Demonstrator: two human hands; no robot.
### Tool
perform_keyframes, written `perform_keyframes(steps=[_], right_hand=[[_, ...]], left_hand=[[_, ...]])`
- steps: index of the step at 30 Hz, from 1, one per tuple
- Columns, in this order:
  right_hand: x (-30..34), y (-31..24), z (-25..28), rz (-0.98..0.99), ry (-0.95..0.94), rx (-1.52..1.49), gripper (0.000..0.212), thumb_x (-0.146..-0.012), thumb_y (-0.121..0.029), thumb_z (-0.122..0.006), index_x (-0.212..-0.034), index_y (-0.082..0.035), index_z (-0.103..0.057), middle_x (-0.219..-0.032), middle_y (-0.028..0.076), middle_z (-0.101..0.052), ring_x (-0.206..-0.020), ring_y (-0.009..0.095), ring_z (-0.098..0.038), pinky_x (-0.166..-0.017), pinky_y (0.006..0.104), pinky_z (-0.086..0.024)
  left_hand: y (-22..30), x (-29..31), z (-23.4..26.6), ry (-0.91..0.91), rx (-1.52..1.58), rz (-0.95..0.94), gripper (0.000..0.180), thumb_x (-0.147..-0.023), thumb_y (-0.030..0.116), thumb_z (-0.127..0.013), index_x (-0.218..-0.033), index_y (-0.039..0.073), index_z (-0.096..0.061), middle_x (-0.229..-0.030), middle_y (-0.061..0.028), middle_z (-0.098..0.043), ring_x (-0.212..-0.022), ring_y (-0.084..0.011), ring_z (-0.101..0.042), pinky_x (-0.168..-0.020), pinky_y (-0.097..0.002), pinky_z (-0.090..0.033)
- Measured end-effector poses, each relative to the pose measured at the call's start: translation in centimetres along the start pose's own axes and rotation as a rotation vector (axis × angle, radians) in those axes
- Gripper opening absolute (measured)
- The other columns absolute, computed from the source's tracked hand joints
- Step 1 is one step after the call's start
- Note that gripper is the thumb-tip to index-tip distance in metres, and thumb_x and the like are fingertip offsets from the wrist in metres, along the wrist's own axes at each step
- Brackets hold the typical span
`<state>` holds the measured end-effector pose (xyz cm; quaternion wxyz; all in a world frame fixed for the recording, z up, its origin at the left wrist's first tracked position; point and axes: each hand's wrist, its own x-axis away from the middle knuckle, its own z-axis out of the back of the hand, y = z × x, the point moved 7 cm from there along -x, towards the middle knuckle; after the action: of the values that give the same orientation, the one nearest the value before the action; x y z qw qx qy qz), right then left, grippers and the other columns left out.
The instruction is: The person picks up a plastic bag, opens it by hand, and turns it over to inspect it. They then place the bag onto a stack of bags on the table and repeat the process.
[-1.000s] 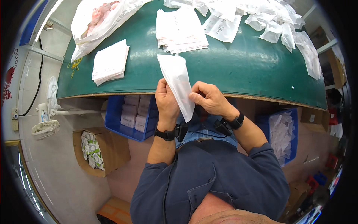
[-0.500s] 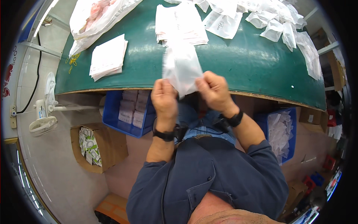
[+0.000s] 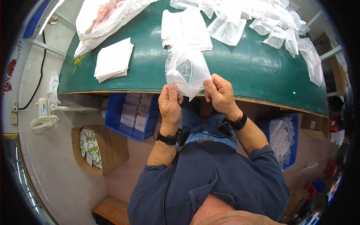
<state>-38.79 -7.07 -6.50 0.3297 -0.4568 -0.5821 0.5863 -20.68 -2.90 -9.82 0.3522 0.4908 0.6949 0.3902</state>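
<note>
A translucent white plastic bag [image 3: 195,75] is stretched between my two hands at the table's front edge, its mouth spread into a rounded opening. My left hand [image 3: 170,100] pinches its left side between thumb and fingers. On the right side, my right hand [image 3: 221,93] grips it the same way. Just beyond the bag lies a stack of white printed bags or sheets [image 3: 187,32] on the green table [image 3: 146,67]. To its left sits a smaller pile of folded white pieces [image 3: 113,60].
A large white sack [image 3: 103,22] with pink items stands at the far left, near yellow rubber bands [image 3: 78,62]. Filled translucent bags [image 3: 262,18] heap at the far right. Below are blue bins [image 3: 127,131], [image 3: 294,150], a cardboard box [image 3: 112,152] and a fan [image 3: 45,123].
The bag's mouth has opened from flat to rounded. My hands have spread slightly, the right one shifting a little to the right.
</note>
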Motion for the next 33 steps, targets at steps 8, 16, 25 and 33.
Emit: perform_keyframes(steps=[8, 16, 25, 33], right_hand=[[0.2, 2.0, -1.0, -0.121, -0.019, -0.392, 0.029, -0.107, -0.03, -0.05, -0.097, -0.004, -0.058, -0.073, -0.001, -0.054, -0.06, 0.007, -0.051, -0.053, 0.021, -0.042], [0.5, 1.9, -0.5, -0.01, -0.012, 0.149, 0.027, -0.106, -0.029, -0.054, -0.096, -0.004, -0.057, -0.071, -0.002, -0.055, -0.059, 0.006, -0.05, -0.053, 0.0203, -0.041], [0.3, 0.8, 2.3, -0.111, -0.021, -0.042, 0.026, -0.102, -0.026, -0.063, -0.089, -0.004, -0.057, -0.073, -0.003, -0.057, -0.063, 0.004, -0.051, -0.058, 0.0195, -0.043], [-3.8, -0.5, 2.7, -0.109, 0.07, 0.026, 0.018, -0.1, -0.02, -0.066, -0.095, -0.004, -0.06, -0.082, -0.005, -0.059, -0.072, 0.003, -0.05, -0.066, 0.019, -0.042]], left_hand=[[-0.3, 0.8, -3.3, 0.058, 0.29, 0.316, 0.023, -0.106, 0.025, -0.055, -0.1, 0.004, -0.06, -0.079, -0.0004, -0.061, -0.068, -0.0061, -0.052, -0.06, -0.0213, -0.042], [-0.4, 0.4, -1.6, 0.007, -0.034, 0.009, 0.015, -0.103, 0.019, -0.06, -0.1, 0.005, -0.06, -0.08, 0.0006, -0.06, -0.066, -0.0058, -0.05, -0.06, -0.02, -0.041], [2.0, 0.6, 2.2, 0.075, 0.031, -0.151, 0.013, -0.102, 0.017, -0.062, -0.1, 0.005, -0.06, -0.079, 0.0022, -0.059, -0.067, -0.0051, -0.049, -0.061, -0.0206, -0.041], [1.5, 2.7, 0.3, -0.206, -0.231, -0.196, 0.02, -0.103, 0.022, -0.061, -0.109, 0.003, -0.062, -0.083, 0.0012, -0.061, -0.072, -0.0053, -0.053, -0.066, -0.0193, -0.041]])
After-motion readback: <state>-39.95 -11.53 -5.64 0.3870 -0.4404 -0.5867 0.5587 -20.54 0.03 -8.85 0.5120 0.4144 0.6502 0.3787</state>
